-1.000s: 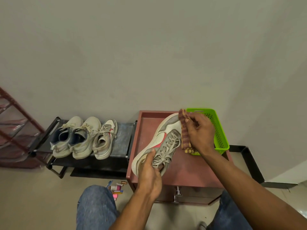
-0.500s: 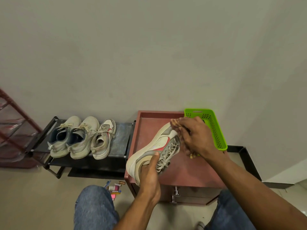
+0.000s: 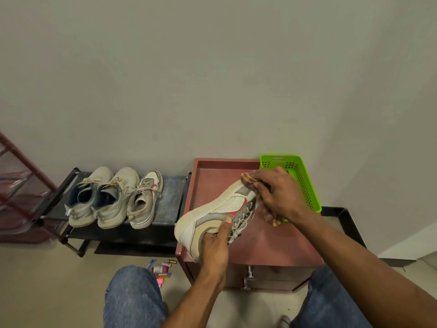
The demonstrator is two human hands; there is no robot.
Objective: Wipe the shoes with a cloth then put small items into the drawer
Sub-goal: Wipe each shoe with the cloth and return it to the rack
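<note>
Left hand is being kept closed around the heel end of the sneaker, thumb pressed on the grey side panel. The shoe is being held tilted over the reddish worktop, sole edge turned leftward. Compared with a second ago, the right hand is now being drawn down from the toe toward the laces; the striped cloth is bunched under its palm, so wiping of this shoe is judged midway. Leather looks smooth, scuffed; laces flat, woven. Below the left hand, small items are lying on the floor. Beneath both hands the drawer is shut. Beyond the right hand, a perforated green basket.
</note>
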